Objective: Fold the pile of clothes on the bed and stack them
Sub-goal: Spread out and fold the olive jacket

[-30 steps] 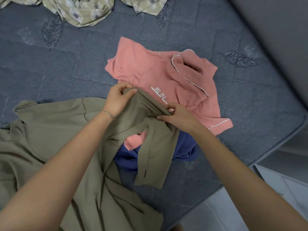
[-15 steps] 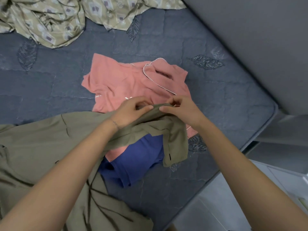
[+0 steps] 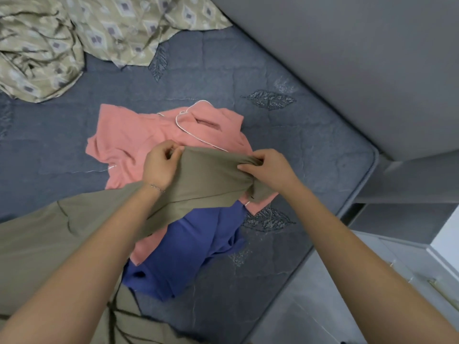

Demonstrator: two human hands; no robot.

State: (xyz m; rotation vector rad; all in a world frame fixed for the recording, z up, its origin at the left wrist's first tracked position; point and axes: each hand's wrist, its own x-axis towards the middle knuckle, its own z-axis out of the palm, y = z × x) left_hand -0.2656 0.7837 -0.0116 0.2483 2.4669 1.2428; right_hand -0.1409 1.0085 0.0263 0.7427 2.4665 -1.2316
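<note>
An olive-green garment point(image 3: 206, 177) is stretched between my two hands above the pile. My left hand point(image 3: 160, 165) pinches one end of its edge; my right hand point(image 3: 269, 168) grips the other end, bunched under the fingers. The rest of the olive cloth trails down to the lower left over the bed. Under it lie a crumpled pink shirt point(image 3: 139, 135) with white piping and a blue garment point(image 3: 188, 247), partly tucked beneath the pink one.
The grey-blue quilted mattress point(image 3: 310, 150) has its corner at the right, against a grey wall point(image 3: 347, 58). A patterned beige sheet point(image 3: 74, 38) is heaped at the top left. White furniture and floor point(image 3: 372, 281) sit below the bed edge at the lower right.
My hands have moved apart, pulling the olive edge taut between them. The hanging flap under my right hand has shortened. The view has shifted, showing more of the wall and patterned sheet.
</note>
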